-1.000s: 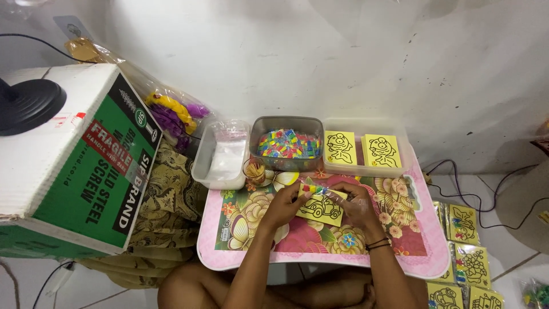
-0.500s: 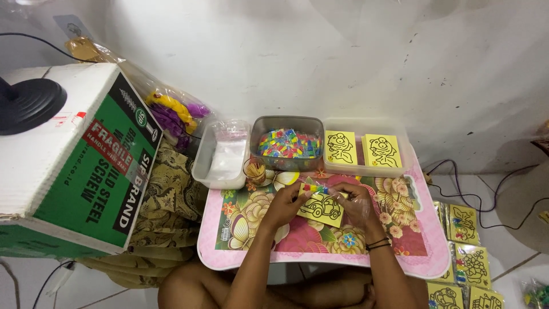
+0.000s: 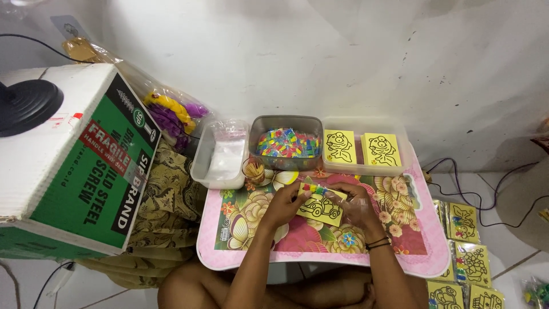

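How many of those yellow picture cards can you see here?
7, perhaps more hidden: one yellow card held by both hands above the floral table, two in the clear tray, four on the floor at right.

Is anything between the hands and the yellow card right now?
Nothing visible. The left hand and right hand both grip the yellow card directly, holding it over the floral table, with a strip of coloured tubes at its top edge.
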